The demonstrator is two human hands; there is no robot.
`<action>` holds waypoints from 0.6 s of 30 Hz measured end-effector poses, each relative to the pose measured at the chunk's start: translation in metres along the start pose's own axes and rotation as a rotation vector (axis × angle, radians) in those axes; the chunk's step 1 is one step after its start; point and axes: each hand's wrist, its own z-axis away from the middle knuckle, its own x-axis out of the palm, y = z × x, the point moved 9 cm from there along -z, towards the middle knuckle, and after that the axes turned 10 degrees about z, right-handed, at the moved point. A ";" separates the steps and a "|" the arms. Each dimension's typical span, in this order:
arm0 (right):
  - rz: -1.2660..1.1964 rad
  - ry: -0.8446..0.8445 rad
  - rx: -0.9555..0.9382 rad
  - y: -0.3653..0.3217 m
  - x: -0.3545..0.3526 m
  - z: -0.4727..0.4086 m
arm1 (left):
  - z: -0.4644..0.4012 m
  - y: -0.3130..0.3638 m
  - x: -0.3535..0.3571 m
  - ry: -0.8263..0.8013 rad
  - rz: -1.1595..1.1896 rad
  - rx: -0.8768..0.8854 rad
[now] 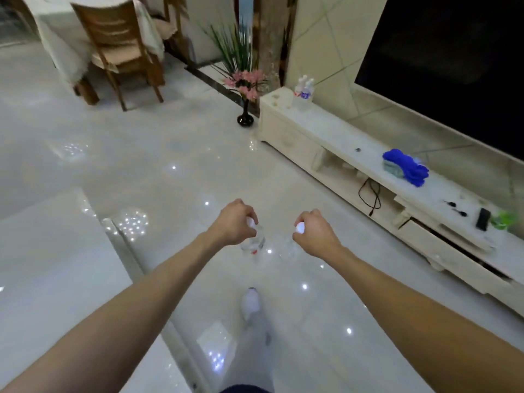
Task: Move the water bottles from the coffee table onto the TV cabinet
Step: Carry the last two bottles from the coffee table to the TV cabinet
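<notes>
My left hand [234, 222] grips the white cap end of a clear water bottle [256, 245] that hangs below it over the floor. My right hand [316, 234] holds a second clear water bottle [287, 249] by its white cap in the same way. The glossy white coffee table [51, 265] lies at my lower left. The cream TV cabinet [334, 137] runs along the wall on the right. Two water bottles [304, 90] stand on the cabinet's far end.
A blue cloth bundle [405, 165], a dark remote [483, 219] and a small green plant [504, 219] lie on the cabinet top under a large black TV [453, 66]. A black vase of pink flowers [245, 117] stands on the floor by the cabinet end. Wooden chair [119, 52] far left.
</notes>
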 end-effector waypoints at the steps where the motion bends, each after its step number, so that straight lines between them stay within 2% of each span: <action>1: 0.000 -0.003 -0.015 -0.004 -0.002 -0.027 | -0.026 -0.007 -0.003 -0.006 0.001 -0.018; 8: -0.002 -0.067 -0.041 -0.034 -0.028 -0.213 | -0.207 -0.055 -0.053 -0.056 0.037 -0.115; 18: -0.096 -0.021 0.020 -0.038 -0.094 -0.451 | -0.457 -0.049 -0.131 -0.093 0.001 -0.035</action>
